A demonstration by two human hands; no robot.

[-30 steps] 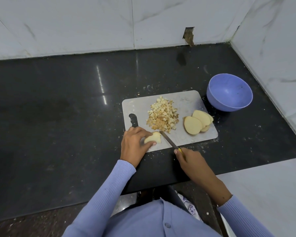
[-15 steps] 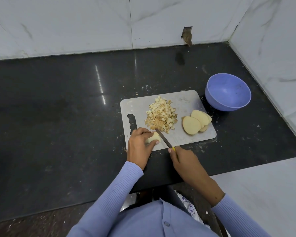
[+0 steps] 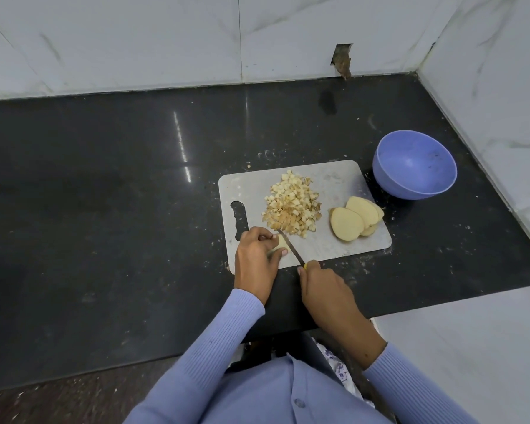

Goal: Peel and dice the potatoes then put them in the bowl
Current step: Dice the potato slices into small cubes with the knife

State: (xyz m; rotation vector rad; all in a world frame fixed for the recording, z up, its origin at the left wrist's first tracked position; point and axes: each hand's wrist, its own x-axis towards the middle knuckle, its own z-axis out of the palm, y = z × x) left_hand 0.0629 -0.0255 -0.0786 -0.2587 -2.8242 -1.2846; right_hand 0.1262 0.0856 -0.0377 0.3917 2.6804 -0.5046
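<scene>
A grey cutting board lies on the black counter. At its near left corner my left hand curls over a small pale potato piece and holds it down. My right hand grips a knife with a yellow handle; the blade lies against the right side of that piece. A heap of diced potato sits mid-board. Several peeled potato slices lie stacked at the board's right. The purple bowl stands beyond the board's right corner with nothing in it.
The black counter runs wide to the left and back, with crumbs scattered around the board. White marble walls close the back and right side. The counter's front edge runs just under my wrists.
My left hand has slid left along the potato piece, covering more of it. The knife blade has followed it left, and my right hand has come closer to the board.
</scene>
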